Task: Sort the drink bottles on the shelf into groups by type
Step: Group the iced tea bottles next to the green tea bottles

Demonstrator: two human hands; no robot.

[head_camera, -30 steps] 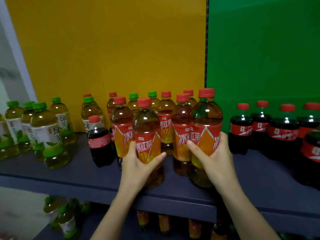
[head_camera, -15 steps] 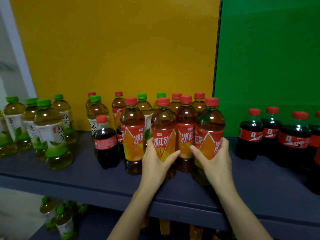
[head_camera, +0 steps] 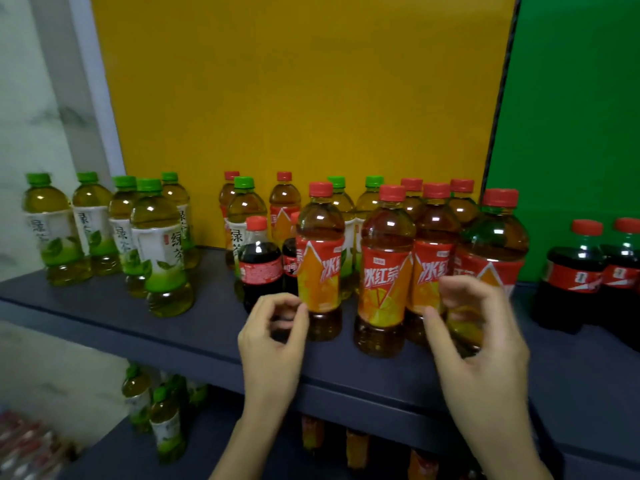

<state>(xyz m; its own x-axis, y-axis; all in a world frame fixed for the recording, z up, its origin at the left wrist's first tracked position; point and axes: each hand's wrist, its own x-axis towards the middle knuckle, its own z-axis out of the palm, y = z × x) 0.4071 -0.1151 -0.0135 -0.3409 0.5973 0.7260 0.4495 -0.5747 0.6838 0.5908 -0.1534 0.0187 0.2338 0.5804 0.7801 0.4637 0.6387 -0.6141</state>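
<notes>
A row of red-capped iced tea bottles with orange labels stands at the middle front of the dark shelf (head_camera: 104,306): one (head_camera: 320,258) on the left, one (head_camera: 386,271) in the centre, another (head_camera: 433,265), and the rightmost (head_camera: 491,244). My left hand (head_camera: 273,334) hovers just left of the first one, fingers loosely curved, holding nothing. In front of the rightmost bottle, my right hand (head_camera: 474,327) is also curved and empty. Green tea bottles (head_camera: 159,244) are grouped at the left. A small cola bottle (head_camera: 259,268) stands behind my left hand.
More green-capped bottles (head_camera: 244,209) mix with iced tea at the back of the middle group. Cola bottles (head_camera: 575,271) stand at the right before a green panel. A lower shelf holds further bottles (head_camera: 166,420). Bare shelf lies between the green tea and the middle group.
Both hands have let go of the iced tea bottles they were gripping and pulled back toward the shelf's front edge. The view has shifted left.
</notes>
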